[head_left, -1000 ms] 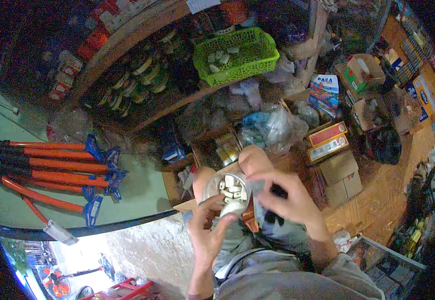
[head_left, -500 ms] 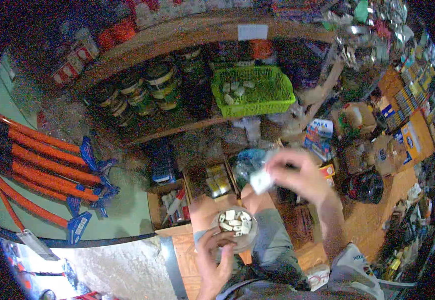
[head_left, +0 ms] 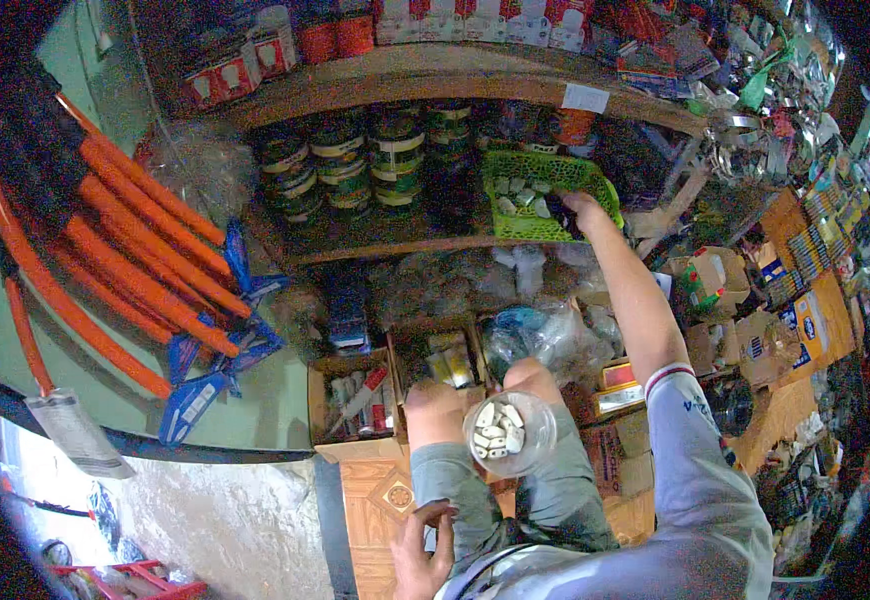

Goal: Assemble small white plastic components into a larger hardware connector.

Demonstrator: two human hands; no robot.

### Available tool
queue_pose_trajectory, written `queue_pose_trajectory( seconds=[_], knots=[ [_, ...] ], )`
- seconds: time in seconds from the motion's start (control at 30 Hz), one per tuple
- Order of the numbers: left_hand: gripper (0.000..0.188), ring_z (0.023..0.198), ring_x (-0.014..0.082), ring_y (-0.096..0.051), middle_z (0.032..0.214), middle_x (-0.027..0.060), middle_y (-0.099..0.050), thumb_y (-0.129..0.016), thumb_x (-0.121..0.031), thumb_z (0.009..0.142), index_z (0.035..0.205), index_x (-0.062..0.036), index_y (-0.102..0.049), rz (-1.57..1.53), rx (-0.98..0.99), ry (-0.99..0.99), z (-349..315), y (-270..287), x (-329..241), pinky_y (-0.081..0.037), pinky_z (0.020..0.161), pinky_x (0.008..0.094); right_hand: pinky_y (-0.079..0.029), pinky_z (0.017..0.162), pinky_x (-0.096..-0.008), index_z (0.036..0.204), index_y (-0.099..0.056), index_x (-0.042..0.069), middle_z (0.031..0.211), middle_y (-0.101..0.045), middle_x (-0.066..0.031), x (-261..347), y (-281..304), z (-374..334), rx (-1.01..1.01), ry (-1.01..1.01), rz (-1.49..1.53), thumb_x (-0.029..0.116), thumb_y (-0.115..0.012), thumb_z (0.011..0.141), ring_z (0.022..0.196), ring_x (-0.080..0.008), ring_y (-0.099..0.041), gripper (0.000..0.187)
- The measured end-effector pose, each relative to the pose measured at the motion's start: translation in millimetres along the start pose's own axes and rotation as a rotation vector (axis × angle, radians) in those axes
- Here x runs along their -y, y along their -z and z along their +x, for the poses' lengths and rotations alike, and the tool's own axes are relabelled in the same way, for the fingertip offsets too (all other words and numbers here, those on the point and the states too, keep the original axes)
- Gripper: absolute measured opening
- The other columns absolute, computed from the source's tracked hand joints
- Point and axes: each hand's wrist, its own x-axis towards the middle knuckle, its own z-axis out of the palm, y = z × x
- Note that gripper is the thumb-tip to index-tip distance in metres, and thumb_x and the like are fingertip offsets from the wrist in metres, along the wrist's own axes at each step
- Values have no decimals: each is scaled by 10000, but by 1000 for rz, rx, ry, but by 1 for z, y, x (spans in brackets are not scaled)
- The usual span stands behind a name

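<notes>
while the clear cup of white pieces rests on the lap, freeing both hands, the right hand reaches into the green basket, grip unclear, and the left hand hangs loosely curled, empty.

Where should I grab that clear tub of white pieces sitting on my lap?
Grip the clear tub around its round side wall, coming from above. It rests open-topped on the knees, so keep it level. The left hand is nearer; the right hand reaches into the green basket.

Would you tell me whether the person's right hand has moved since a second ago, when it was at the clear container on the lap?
Yes. The right hand has left the clear container and gone up to the green basket on the shelf, where it now rests at the rim.
</notes>
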Motion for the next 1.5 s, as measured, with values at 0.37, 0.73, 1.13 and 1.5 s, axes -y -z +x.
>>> queue_pose_trajectory(
  seconds=[0.37,0.73,1.13,1.5],
  knots=[
    [204,811,282,-704,937,136,-745,-708,-4,853,1056,3,-688,194,158,-297,34,-12,-72,-557,780,371,-446,929,-301,1022,-699,4,970,-688,-45,126,-74,-345,216,228,-514,240,-596,1001,1003,-136,-612,259],
    [259,896,331,-723,945,183,-723,-690,-178,836,1057,-46,-714,1293,840,-584,147,-136,-11,-581,807,450,-458,810,-252,1025,-701,5,878,-681,-34,87,-25,-529,-253,-285,-69,228,-631,996,854,-121,-622,236],
    [463,1009,397,-704,1049,246,-721,-559,-446,912,1030,-33,-730,1364,1241,-706,188,-169,31,-568,878,500,-467,590,-248,940,-678,37,802,-647,-3,62,21,-540,-501,-164,149,228,-631,985,667,-85,-592,202],
    [426,968,281,-720,1008,221,-721,-741,-205,892,1235,-6,-585,703,599,-99,135,-78,-126,-574,846,395,-436,504,-265,995,-614,152,830,-587,-6,39,6,-547,-566,-438,1159,413,-582,985,609,-134,-540,263]
  ],
)
